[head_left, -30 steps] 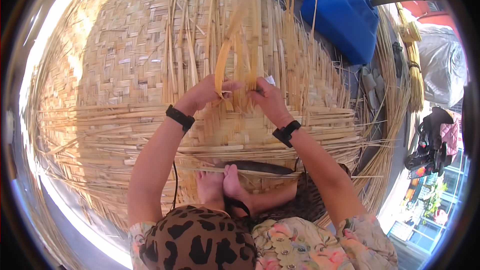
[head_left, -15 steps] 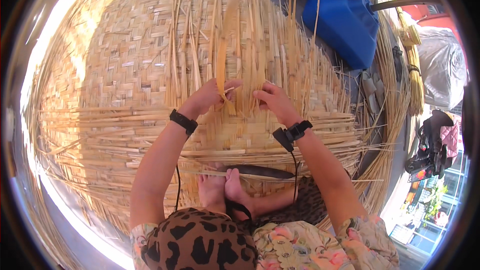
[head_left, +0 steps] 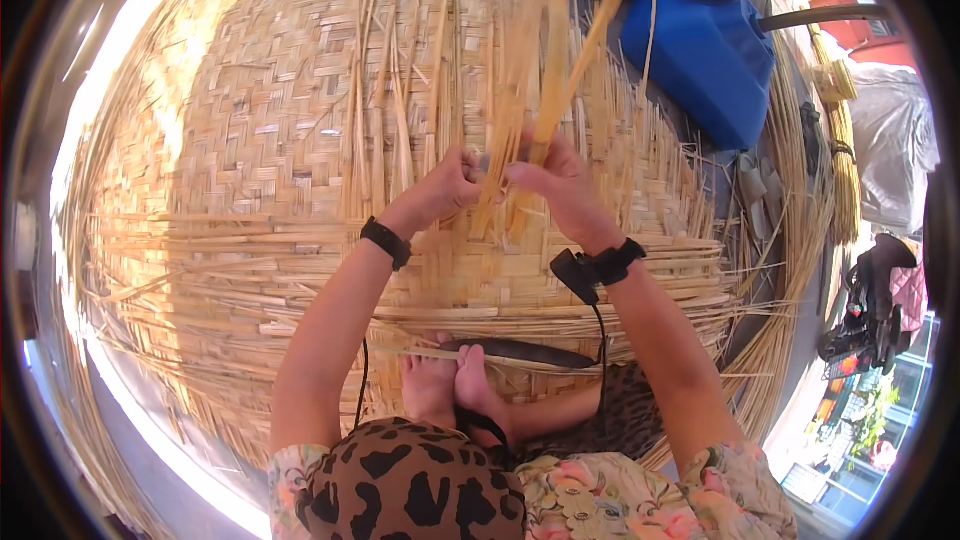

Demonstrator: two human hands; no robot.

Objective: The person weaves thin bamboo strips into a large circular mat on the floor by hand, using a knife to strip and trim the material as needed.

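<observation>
A large woven bamboo mat [head_left: 260, 140] spreads in front of me, with loose strips sticking up from its middle. My left hand [head_left: 447, 190] and my right hand [head_left: 553, 183] are raised close together above the mat. Both pinch a bunch of upright bamboo strips [head_left: 540, 70] that blur toward the top edge. Each wrist wears a black band; a small black device hangs from the right one [head_left: 578, 274]. My bare feet [head_left: 455, 390] rest on the mat's near edge beside a dark flat blade [head_left: 530, 352].
A blue plastic jerrycan [head_left: 705, 55] stands at the back right, just off the mat. Bundles of loose bamboo strips [head_left: 835, 140] lie along the right side. A grey cover [head_left: 890, 150] and dark items sit further right.
Both hands have lifted up and away from the mat surface, pulling the bunch of strips upright; the strips now blur with motion.
</observation>
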